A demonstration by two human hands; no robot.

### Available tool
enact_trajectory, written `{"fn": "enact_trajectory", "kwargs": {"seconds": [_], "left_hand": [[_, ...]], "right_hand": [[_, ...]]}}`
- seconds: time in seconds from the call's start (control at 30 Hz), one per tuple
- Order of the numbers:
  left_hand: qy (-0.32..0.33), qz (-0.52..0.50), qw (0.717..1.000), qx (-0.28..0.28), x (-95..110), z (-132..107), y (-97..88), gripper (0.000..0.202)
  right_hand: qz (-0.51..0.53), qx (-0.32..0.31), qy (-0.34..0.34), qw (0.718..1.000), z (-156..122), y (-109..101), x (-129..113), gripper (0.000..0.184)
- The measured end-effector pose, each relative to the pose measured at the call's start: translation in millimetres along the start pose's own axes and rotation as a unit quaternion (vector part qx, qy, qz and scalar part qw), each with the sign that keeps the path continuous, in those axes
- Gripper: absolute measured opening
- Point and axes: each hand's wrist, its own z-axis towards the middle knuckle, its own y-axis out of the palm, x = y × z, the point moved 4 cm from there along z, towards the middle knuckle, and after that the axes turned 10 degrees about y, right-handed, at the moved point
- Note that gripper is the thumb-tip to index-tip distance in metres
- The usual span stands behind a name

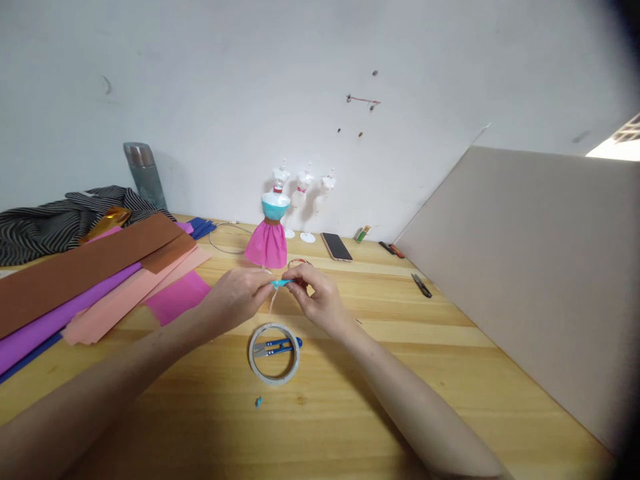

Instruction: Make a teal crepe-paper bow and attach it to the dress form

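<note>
Between my two hands, above the middle of the table, is a small strip of turquoise paper [281, 283]. My left hand [240, 293] pinches its left end, and my right hand [317, 293] pinches the right end. A thin pale strand hangs below it near my left fingertips. Just behind my hands stands a mini dress form [275, 205] with a turquoise top, brown waist and pink skirt [267, 245]. Nearer me lies a roll of tape [251, 363], with blue thread snips [277, 347] lying across its opening. A turquoise scrap [259, 401] rests in front of the roll.
Coloured paper sheets [100, 273] pile up at left, beside a striped cloth [40, 223] and a flask [145, 175]. Several white dress forms [305, 180], a phone [337, 247] and a green thread spool [363, 233] stand or lie along the wall. Black-handled cutters [421, 285] lie right, by a partition.
</note>
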Motion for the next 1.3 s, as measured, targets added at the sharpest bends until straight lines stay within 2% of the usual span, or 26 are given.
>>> {"fn": "enact_trajectory", "kwargs": {"seconds": [0.23, 0.33, 0.43, 0.53, 0.6, 0.63, 0.87, 1.0, 1.1, 1.2, 1.3], "left_hand": [[-0.008, 0.011, 1.0, 0.012, -2.4, -0.2, 0.6, 0.022], [0.004, 0.046, 0.999, -0.005, 2.2, -0.3, -0.9, 0.023], [0.019, 0.08, 0.996, -0.027, 8.4, -0.2, -1.9, 0.024], [0.028, 0.1, 0.994, -0.035, 12.0, 0.2, -1.7, 0.025], [0.025, 0.106, 0.993, -0.034, 11.7, 0.4, -0.8, 0.026], [0.02, 0.106, 0.994, -0.032, 10.9, 0.3, -0.2, 0.027], [-0.023, 0.007, 1.0, -0.012, 5.0, -0.3, 4.4, 0.023], [-0.061, -0.002, 0.998, -0.02, 1.5, -1.2, 7.0, 0.022], [-0.059, -0.003, 0.998, -0.029, 0.0, -1.2, 7.0, 0.021], [-0.031, -0.013, 0.999, -0.043, 0.2, -0.2, 4.2, 0.023], [-0.004, -0.027, 0.999, -0.046, 0.6, 1.1, -0.5, 0.025]], "right_hand": [[-0.031, 0.006, -0.06, 0.998, -4.0, 2.0, -8.1, 0.02], [-0.02, -0.003, -0.028, 0.999, -3.9, 0.2, -13.1, 0.027], [0.006, -0.043, 0.019, 0.999, -2.7, -0.7, -15.1, 0.036], [0.018, -0.068, 0.068, 0.995, -1.9, 1.1, -11.6, 0.023], [0.011, -0.063, 0.097, 0.993, -1.7, 2.3, -7.9, 0.012], [0.005, -0.059, 0.103, 0.993, -1.6, 2.7, -6.7, 0.013], [-0.039, -0.027, 0.025, 0.999, -1.8, 2.6, -12.3, 0.014], [-0.064, -0.002, -0.023, 0.998, -4.4, 4.6, -16.1, 0.015], [-0.068, -0.006, -0.033, 0.997, -5.4, 4.4, -18.2, 0.016], [-0.037, -0.035, 0.013, 0.999, -3.5, 1.4, -15.2, 0.014], [0.037, -0.059, 0.109, 0.992, 0.2, -2.6, -3.8, 0.013]]}}
